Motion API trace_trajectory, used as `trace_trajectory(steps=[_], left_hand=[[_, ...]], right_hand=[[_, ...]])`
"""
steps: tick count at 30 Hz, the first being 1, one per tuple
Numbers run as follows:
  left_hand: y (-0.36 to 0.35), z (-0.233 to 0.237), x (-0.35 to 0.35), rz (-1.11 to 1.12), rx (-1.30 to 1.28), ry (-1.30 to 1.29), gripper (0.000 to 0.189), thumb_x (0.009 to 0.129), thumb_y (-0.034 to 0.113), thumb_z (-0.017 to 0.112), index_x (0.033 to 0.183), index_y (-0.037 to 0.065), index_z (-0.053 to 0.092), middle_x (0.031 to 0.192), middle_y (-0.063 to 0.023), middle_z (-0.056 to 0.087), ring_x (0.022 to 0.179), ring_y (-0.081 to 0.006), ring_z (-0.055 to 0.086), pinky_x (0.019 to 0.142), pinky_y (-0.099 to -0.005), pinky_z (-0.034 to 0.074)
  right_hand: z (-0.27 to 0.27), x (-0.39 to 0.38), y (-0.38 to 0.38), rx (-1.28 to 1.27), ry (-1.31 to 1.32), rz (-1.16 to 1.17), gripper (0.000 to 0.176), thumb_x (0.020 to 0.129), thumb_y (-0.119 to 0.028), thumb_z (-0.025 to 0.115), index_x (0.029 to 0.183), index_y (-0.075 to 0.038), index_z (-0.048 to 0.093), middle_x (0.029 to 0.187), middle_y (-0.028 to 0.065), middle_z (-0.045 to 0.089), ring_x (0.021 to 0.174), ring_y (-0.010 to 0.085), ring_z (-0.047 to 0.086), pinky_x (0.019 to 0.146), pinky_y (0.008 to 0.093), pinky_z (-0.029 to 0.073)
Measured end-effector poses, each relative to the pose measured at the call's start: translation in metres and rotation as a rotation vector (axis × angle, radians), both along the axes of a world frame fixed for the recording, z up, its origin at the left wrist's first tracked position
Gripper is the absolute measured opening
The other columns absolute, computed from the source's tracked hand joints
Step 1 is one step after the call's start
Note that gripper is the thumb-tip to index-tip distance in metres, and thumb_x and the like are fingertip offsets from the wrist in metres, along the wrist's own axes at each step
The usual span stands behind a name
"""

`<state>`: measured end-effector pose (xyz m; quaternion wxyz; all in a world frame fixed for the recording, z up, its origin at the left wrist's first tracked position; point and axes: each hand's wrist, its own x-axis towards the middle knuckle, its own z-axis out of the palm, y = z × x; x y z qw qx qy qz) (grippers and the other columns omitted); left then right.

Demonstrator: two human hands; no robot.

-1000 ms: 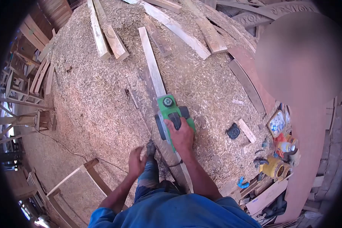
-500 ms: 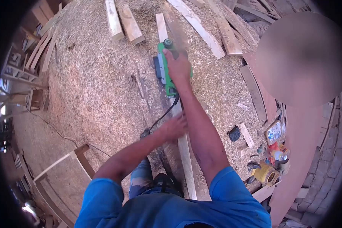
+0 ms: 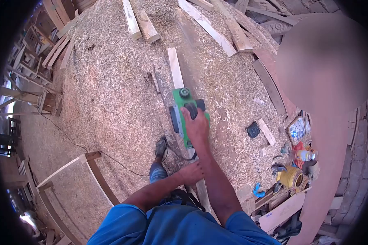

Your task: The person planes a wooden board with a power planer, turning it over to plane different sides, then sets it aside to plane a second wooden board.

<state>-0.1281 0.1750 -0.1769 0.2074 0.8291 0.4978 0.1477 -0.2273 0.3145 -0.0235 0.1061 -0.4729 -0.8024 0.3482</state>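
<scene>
My right hand (image 3: 197, 131) is wrapped round the rear handle of a green electric planer (image 3: 180, 110). The planer sits on a long, narrow wooden board (image 3: 175, 67), whose pale far end sticks out ahead of it. A black power cord (image 3: 178, 155) curves from the planer's back end toward my foot (image 3: 161, 146). Close beside my right forearm, over the near part of the board, is my left hand (image 3: 191, 173) with its fingers curled. The forearm partly hides those fingertips, so what they hold, if anything, does not show.
Wood shavings (image 3: 110, 94) cover the ground. Several planks (image 3: 208, 28) lie at the far side. A wooden frame (image 3: 98, 179) stands at lower left. To the right lie a yellow power tool (image 3: 291, 178), a tray (image 3: 296, 130) and a black lump (image 3: 252, 130). A blurred patch hides the upper right.
The planer and my right hand have come back along the board toward my body, baring more of its far end. My left hand has also moved nearer to me.
</scene>
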Motion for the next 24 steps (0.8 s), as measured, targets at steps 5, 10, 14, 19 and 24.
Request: trace_trajectory(steps=[5, 10, 14, 19, 24], left_hand=[[0.002, 0.019, -0.013, 0.018, 0.225, -0.053, 0.099, 0.054, 0.066, 0.090, 0.130, 0.007, 0.067, 0.132, -0.0119, 0.066, 0.137, -0.0300, 0.054, 0.125, -0.0503, 0.031], [0.002, 0.015, -0.015, 0.023, 0.241, -0.063, 0.056, 0.080, 0.046, 0.075, 0.121, 0.008, 0.069, 0.124, -0.0092, 0.067, 0.129, -0.0268, 0.057, 0.121, -0.0493, 0.034], [0.002, 0.019, -0.018, -0.025, 0.150, -0.046, 0.034, 0.091, 0.028, 0.059, 0.117, 0.009, 0.070, 0.123, -0.0084, 0.066, 0.127, -0.0254, 0.058, 0.121, -0.0478, 0.034], [0.003, 0.011, -0.015, 0.038, 0.218, -0.113, 0.028, 0.091, 0.027, 0.059, 0.110, 0.010, 0.070, 0.118, -0.0068, 0.065, 0.121, -0.0233, 0.059, 0.119, -0.0451, 0.035], [0.003, -0.005, -0.002, -0.015, 0.117, -0.073, 0.035, 0.090, 0.032, 0.064, 0.118, 0.011, 0.069, 0.127, -0.0078, 0.065, 0.130, -0.0243, 0.057, 0.125, -0.0473, 0.032]], right_hand=[[-0.010, -0.009, 0.007, 0.044, 0.036, 0.009, 0.072, 0.096, -0.062, 0.071, 0.115, 0.007, 0.067, 0.100, 0.0347, 0.072, 0.099, 0.0544, 0.070, 0.087, 0.0578, 0.056], [-0.003, -0.065, 0.030, 0.131, 0.008, 0.018, 0.074, 0.096, -0.062, 0.071, 0.117, 0.009, 0.067, 0.103, 0.0352, 0.073, 0.099, 0.0539, 0.071, 0.089, 0.0568, 0.056], [-0.001, -0.119, 0.060, 0.032, 0.103, 0.000, 0.074, 0.095, -0.063, 0.070, 0.120, 0.007, 0.071, 0.112, 0.0354, 0.073, 0.108, 0.0516, 0.071, 0.094, 0.0562, 0.056], [-0.005, -0.198, 0.102, 0.090, 0.135, 0.030, 0.078, 0.093, -0.067, 0.068, 0.118, 0.007, 0.072, 0.113, 0.0348, 0.073, 0.110, 0.0505, 0.071, 0.096, 0.0566, 0.055], [0.010, -0.268, 0.134, 0.026, 0.130, 0.025, 0.077, 0.094, -0.066, 0.069, 0.115, 0.008, 0.073, 0.118, 0.0325, 0.073, 0.111, 0.0489, 0.071, 0.097, 0.0543, 0.055]])
